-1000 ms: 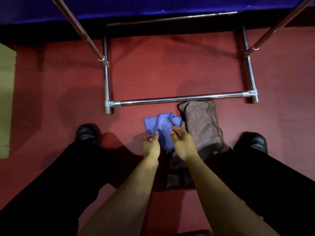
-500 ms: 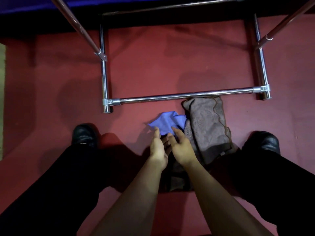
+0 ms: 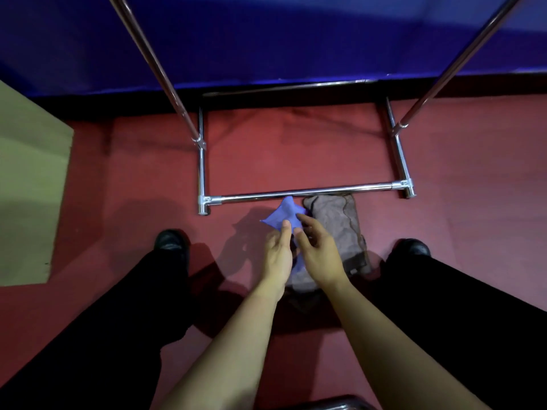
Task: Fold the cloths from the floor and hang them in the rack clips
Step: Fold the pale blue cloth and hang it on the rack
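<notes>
A small blue cloth [image 3: 283,215] hangs bunched above the red floor, held up between both my hands. My left hand [image 3: 278,253] pinches its lower edge with thumb and fingers. My right hand [image 3: 317,247] grips the cloth from the right, fingers curled into it. A brown towel [image 3: 334,214] lies flat on the floor just right of and under my hands, its far end touching the rack's front base bar [image 3: 299,194]. The rack's two uprights [image 3: 154,63] rise out of the top of the view; no clips are visible.
My two black shoes [image 3: 170,242] and dark trouser legs flank the cloths. A blue wall [image 3: 281,39] runs behind the rack. A pale green panel [image 3: 26,184] lies at the left. A dark rounded object [image 3: 331,405] shows at the bottom edge.
The blue cloth has risen off the floor with both hands and bunched up. My head has tilted up, so more of the wall and rack uprights shows.
</notes>
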Demonstrator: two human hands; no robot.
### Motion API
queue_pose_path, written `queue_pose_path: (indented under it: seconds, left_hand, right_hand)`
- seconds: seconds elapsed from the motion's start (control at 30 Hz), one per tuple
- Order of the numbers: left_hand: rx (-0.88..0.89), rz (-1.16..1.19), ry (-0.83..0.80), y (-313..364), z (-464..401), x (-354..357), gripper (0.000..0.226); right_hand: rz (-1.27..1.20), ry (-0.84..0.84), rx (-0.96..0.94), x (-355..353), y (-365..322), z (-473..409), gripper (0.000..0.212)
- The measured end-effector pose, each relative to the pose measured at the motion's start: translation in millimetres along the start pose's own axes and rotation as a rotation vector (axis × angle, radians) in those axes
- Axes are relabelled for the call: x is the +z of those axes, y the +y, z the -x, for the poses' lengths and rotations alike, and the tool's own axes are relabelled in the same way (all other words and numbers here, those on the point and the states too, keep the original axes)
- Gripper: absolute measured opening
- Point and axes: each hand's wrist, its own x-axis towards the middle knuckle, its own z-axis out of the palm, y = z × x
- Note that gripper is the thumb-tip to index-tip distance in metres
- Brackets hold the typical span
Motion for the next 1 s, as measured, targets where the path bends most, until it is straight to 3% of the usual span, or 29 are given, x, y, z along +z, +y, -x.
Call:
queue_pose_path:
  seconds: [0.1, 0.27, 0.5, 0.63, 0.83, 1.0]
  left_hand:
    - [0.103, 0.011, 0.007, 20.7, 32.1, -1.3, 0.063]
    - [0.340, -0.192, -0.004, 72.8, 103.0, -15.0, 0.040]
    - [0.679, -0.444, -0.252, 132.9, 195.3, -43.1, 0.046]
    - [0.827, -0.516, -0.244, 147.4, 227.4, -49.1, 0.054]
    - [0.879, -0.445, -0.203, 128.8, 231.5, -45.3, 0.076]
    - [0.813, -0.383, -0.261, 125.3, 225.5, -47.1, 0.063]
  right_hand:
    - [0.046, -0.012, -0.137, -11.6, -31.3, 23.7, 0.033]
    - [0.095, -0.039, -0.316, -35.6, -93.3, 64.6, 0.030]
    - [-0.147, -0.121, -0.370, -77.7, -174.3, 127.1, 0.027]
    - [-0.156, -0.158, -0.408, -94.5, -191.7, 155.6, 0.029]
    - [-0.210, -0.159, -0.352, -93.4, -183.5, 168.5, 0.029]
    - [-0.291, -0.190, -0.264, -92.9, -171.3, 165.5, 0.019]
